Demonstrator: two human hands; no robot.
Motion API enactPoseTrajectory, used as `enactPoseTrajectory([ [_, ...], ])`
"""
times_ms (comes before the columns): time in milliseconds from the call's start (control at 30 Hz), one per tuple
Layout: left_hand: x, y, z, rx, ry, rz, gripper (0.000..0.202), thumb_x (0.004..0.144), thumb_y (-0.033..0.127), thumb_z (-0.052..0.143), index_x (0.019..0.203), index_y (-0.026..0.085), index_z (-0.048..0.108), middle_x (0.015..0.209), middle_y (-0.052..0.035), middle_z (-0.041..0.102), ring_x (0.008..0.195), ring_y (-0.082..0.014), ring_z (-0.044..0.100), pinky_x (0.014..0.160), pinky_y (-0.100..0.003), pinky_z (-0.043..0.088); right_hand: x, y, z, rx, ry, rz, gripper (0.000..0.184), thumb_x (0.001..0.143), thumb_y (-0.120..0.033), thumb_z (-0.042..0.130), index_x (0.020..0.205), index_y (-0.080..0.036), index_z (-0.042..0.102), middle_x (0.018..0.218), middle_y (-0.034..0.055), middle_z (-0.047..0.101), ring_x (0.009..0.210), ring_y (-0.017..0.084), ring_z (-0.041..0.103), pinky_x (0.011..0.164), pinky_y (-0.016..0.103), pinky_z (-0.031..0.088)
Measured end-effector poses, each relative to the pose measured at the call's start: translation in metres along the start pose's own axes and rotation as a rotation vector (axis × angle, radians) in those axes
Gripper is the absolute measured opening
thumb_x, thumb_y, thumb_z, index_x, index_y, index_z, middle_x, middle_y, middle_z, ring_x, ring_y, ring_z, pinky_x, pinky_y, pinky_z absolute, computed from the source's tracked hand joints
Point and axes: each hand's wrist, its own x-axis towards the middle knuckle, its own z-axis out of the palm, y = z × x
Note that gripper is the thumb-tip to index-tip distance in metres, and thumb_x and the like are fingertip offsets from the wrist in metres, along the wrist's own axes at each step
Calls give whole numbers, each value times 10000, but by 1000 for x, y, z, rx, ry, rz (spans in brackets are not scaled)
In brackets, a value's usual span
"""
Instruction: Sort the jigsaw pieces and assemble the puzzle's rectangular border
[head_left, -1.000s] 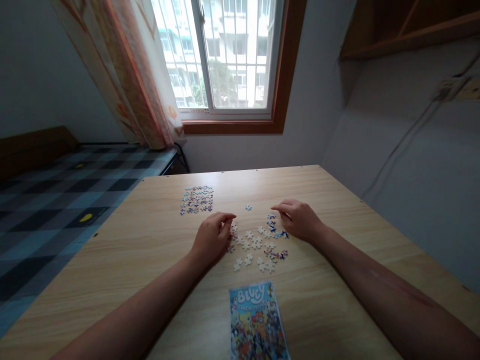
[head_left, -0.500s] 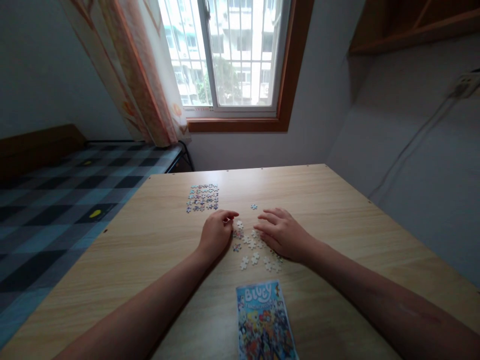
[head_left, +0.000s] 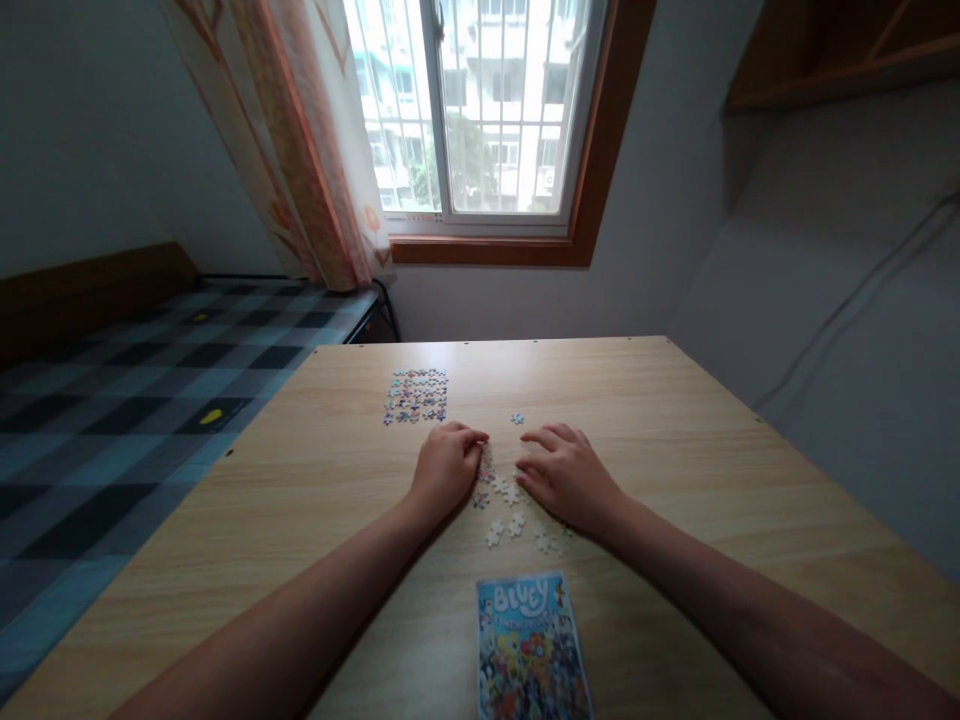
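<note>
My left hand [head_left: 448,465] rests at the left edge of a loose heap of jigsaw puzzle pieces [head_left: 504,490]. Its thumb and index finger are pinched together at a puzzle piece, which they mostly hide. On the heap's right side lies my right hand [head_left: 566,475], fingers apart and bent, fingertips at the pieces and nothing visibly gripped. Many pieces lie white back up; a few show coloured print. One light blue piece [head_left: 517,419] sits alone beyond the hands. Farther left, several rows of coloured pieces [head_left: 416,396] form a rough rectangle.
A colourful sheet printed "BLUEY" [head_left: 531,645] lies near me on the wooden table [head_left: 337,590]. Left of the table stands a bed with a checked cover [head_left: 150,400]. A window [head_left: 502,120] with a curtain [head_left: 300,150] is ahead; a cable [head_left: 847,300] hangs on the right wall.
My left thumb and index finger have closed together at a piece on the heap's edge. My right hand has barely moved. The whole view has shifted slightly.
</note>
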Motion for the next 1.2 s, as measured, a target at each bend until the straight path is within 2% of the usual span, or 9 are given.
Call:
enactPoseTrajectory([
  [100, 1, 0, -1, -31, -6, -17, 269, 871, 164, 557, 955, 211, 808, 945, -70, 752, 931, -233, 657, 918, -407, 519, -1, 0, 2, 98, 57, 47, 55, 848, -281, 762, 901, -266, 762, 1197, 46, 699, 1135, 262, 546, 988, 438, 402],
  [200, 2, -1, -3, -65, -13, -26, 284, 863, 139, 551, 956, 211, 810, 947, -62, 756, 935, -220, 664, 930, -382, 517, -1, 2, 2, 173, 123, 44, 41, 842, -217, 763, 839, -255, 746, 1044, 32, 729, 1019, 232, 571, 931, 396, 407],
  [300, 4, -4, -7, -106, -33, -34, 282, 857, 125, 564, 973, 210, 807, 964, -56, 759, 937, -210, 674, 932, -365, 522, -2, 6, 2, 173, 162, 34, 61, 873, -219, 742, 827, -258, 751, 885, 19, 736, 921, 218, 570, 891, 388, 388],
  [400, 6, -7, -12, -131, -60, -43, 280, 850, 106, 582, 985, 208, 805, 969, -52, 763, 934, -205, 682, 921, -354, 528, -2, 10, 3, 124, 178, 13, 69, 899, -248, 729, 849, -274, 768, 851, 9, 749, 910, 226, 566, 879, 404, 361],
  [600, 6, -6, -18, -156, -74, -36, 271, 847, 96, 602, 980, 220, 804, 968, -40, 767, 921, -192, 688, 909, -336, 533, -5, 17, 0, 126, 165, -55, 117, 940, -265, 660, 940, -273, 777, 962, 16, 758, 955, 233, 572, 879, 411, 366],
  [700, 4, -6, -17, -159, -76, -30, 260, 850, 105, 603, 966, 224, 804, 968, -41, 763, 917, -196, 685, 905, -345, 532, -8, 27, -8, 97, 230, 23, 184, 950, -218, 605, 1033, -253, 765, 1026, 45, 748, 986, 241, 577, 894, 422, 380],
  [800, 4, -8, -14, -151, -78, -10, 255, 853, 118, 598, 959, 227, 803, 960, -44, 757, 926, -205, 677, 912, -363, 526, -11, 39, -14, 22, 253, 82, 171, 926, -226, 628, 1012, -258, 771, 1075, 59, 736, 1040, 264, 570, 919, 443, 383],
  [1000, 3, -10, -13, -127, -84, 12, 227, 859, 158, 613, 975, 222, 798, 968, -52, 747, 948, -218, 663, 927, -388, 515, -13, 38, -16, -53, 138, 34, 139, 889, -287, 677, 984, -291, 777, 1295, 47, 671, 1285, 313, 488, 1041, 513, 352],
  [1200, 2, -7, -14, -94, -82, 29, 205, 870, 197, 620, 970, 224, 797, 968, -55, 745, 960, -224, 655, 922, -383, 507, -13, 28, -14, -98, 25, 52, 100, 882, -348, 700, 901, -301, 786, 1370, 40, 632, 1343, 325, 455, 1076, 560, 331],
])
